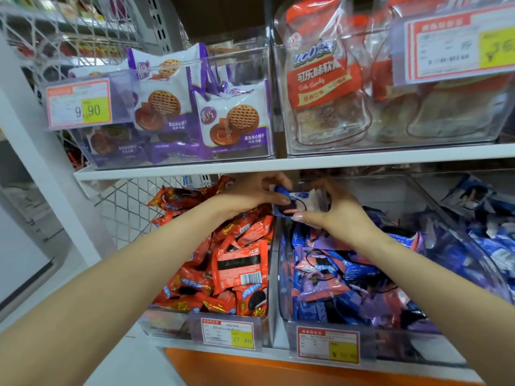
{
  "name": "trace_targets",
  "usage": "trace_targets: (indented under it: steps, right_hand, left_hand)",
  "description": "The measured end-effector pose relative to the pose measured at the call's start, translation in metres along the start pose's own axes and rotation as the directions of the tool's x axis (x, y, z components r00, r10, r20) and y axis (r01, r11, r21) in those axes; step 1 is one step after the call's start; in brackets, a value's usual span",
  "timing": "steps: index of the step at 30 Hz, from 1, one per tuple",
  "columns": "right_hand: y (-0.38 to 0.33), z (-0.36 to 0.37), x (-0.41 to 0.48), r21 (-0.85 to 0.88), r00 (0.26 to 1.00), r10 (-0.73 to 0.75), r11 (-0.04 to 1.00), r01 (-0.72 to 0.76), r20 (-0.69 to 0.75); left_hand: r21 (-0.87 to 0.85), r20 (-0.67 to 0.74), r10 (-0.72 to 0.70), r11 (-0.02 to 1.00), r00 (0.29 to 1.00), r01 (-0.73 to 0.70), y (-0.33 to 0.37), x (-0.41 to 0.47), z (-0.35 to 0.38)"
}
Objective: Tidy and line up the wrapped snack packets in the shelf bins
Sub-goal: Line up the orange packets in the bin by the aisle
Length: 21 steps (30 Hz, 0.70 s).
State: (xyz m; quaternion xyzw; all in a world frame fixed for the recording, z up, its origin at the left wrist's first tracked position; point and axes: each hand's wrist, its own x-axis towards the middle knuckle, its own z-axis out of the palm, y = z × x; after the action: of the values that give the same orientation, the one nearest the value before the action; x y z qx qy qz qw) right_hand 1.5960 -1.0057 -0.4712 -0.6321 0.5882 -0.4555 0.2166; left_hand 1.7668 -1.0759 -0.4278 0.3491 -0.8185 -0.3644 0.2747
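1. We face a white shelf (178,166) that crosses the view from nine o'clock to three o'clock, with clear bins above and below it.
2. At five o'clock our blue-packet bin (281,274) is heaped with blue and purple snack packets (334,268) lying at all angles.
3. At six o'clock, just left of it and touching its wall, our red-packet bin (167,324) holds a loose pile of red packets (239,263), one turned barcode-up.
4. At eleven o'clock an upper bin carries purple biscuit packs (232,121) standing upright; at one o'clock another holds red cola candy bags (320,79).
5. Our forearms rise from seven and four o'clock and meet near the centre, under the shelf edge.
6. Our left hand (250,193) is pinched on the left end of a small blue packet (289,203), thumb on its front.
7. Our right hand (334,210) grips the same packet's right end, fingers curled round it.
8. That packet is held in the air, roughly level, above the back of the dividing wall between the two lower bins.
9. Price tags (228,334) hang on the bin fronts at six o'clock and ten o'clock.
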Motion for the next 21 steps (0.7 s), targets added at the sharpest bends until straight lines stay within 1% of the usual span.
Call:
trace_targets:
  steps: [2, 3, 5, 6, 8, 9, 10, 14, 15, 18, 21]
  right_hand:
    - [-0.001, 0.004, -0.001, -0.079, 1.0, -0.025, 0.997, 0.023, -0.014]
    - [-0.003, 0.004, -0.001, -0.122, 0.999, -0.032, 0.992, 0.028, -0.03]
    - [-0.005, 0.002, 0.001, -0.173, 0.997, -0.023, 0.985, 0.009, -0.08]
    - [-0.006, 0.0, 0.003, -0.186, 0.994, -0.022, 0.983, 0.002, -0.107]
    - [-0.006, -0.003, 0.005, -0.207, 0.989, -0.034, 0.978, 0.003, -0.145]
    - [-0.006, -0.004, 0.005, -0.212, 0.988, -0.041, 0.977, 0.008, -0.151]
    - [-0.006, -0.004, 0.005, -0.214, 0.987, -0.048, 0.977, 0.015, -0.152]
    - [-0.006, -0.003, 0.003, -0.191, 0.986, -0.062, 0.981, 0.032, -0.158]
    - [-0.007, -0.003, 0.003, -0.183, 0.985, -0.061, 0.983, 0.032, -0.158]
    - [-0.006, -0.004, 0.003, -0.188, 0.986, -0.068, 0.981, 0.039, -0.153]
    - [-0.005, -0.006, 0.002, -0.185, 0.988, -0.07, 0.982, 0.044, -0.136]
  left_hand:
    - [-0.056, 0.015, -0.014, 0.998, 1.0, 0.015, 0.0, -0.002, -0.002]
    - [-0.024, 0.015, -0.024, 0.999, 1.0, 0.025, 0.001, -0.004, -0.004]
    - [0.13, 0.045, -0.074, 0.989, 0.996, 0.067, -0.002, -0.008, -0.014]
    - [0.233, 0.092, -0.137, 0.966, 0.986, 0.113, -0.005, -0.011, -0.02]
    - [0.476, 0.199, -0.304, 0.861, 0.932, 0.179, -0.013, -0.015, -0.031]
    - [0.556, 0.248, -0.359, 0.813, 0.9, 0.172, -0.016, -0.016, -0.032]
    - [0.594, 0.288, -0.376, 0.792, 0.881, 0.144, -0.019, -0.016, -0.03]
    - [0.647, 0.286, -0.325, 0.76, 0.902, 0.069, -0.023, -0.014, -0.025]
    - [0.653, 0.286, -0.334, 0.754, 0.898, 0.072, -0.021, -0.016, -0.027]
    - [0.607, 0.285, -0.333, 0.788, 0.899, 0.1, -0.025, -0.017, -0.039]
    - [0.667, 0.219, -0.317, 0.739, 0.923, 0.096, -0.033, -0.015, -0.053]
